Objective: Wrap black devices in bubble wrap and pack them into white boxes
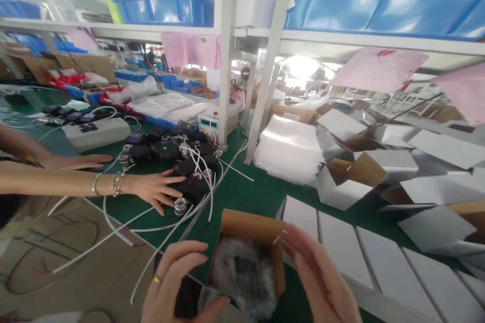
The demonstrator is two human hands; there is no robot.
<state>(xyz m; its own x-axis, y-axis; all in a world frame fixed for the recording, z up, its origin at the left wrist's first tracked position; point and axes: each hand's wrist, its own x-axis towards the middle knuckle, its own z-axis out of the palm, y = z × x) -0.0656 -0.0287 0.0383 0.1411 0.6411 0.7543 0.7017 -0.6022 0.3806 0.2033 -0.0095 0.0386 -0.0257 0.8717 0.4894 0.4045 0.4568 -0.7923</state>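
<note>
A small brown cardboard box (250,224) stands open between my two hands at the bottom of the view. Inside it lies a dark item in bubble wrap (242,272). My left hand (172,282), with a ring on one finger, curls round the box's left side, thumb underneath. My right hand (322,282) lies with straight fingers along the box's right wall, fingertips at the flap. A dark object sits under my left palm; I cannot make out what it is.
A co-worker's arms reach in from the left, one hand (153,189) on a pile of black adapters (189,161) with white cables (113,232). Flat white cartons (379,257) lie to the right, foam sheets (288,149) behind, a white shelf post (227,60) at centre.
</note>
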